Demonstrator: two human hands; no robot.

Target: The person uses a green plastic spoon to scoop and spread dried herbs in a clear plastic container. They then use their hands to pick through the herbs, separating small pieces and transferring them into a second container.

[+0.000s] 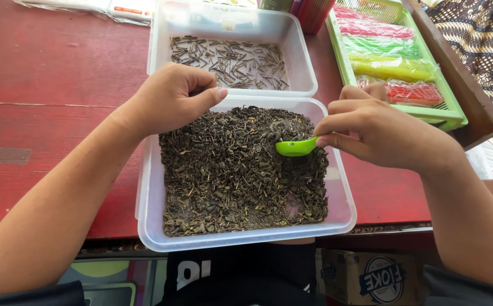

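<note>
A clear plastic tub (150, 209) full of dark dried tea leaves (229, 175) sits at the near edge of a red wooden table (48, 113). My right hand (382, 127) pinches the handle of a small green spoon (296, 148), whose bowl rests on the leaves at the tub's right side. My left hand (170, 96) is curled into a loose fist over the tub's far left corner, thumb pointing right; whether it holds anything is hidden.
Behind the tub lies a second clear tray (300, 62) with thin dark stems. A green basket (453, 116) of coloured packets stands at the right. Cardboard boxes (371, 277) show below the table edge.
</note>
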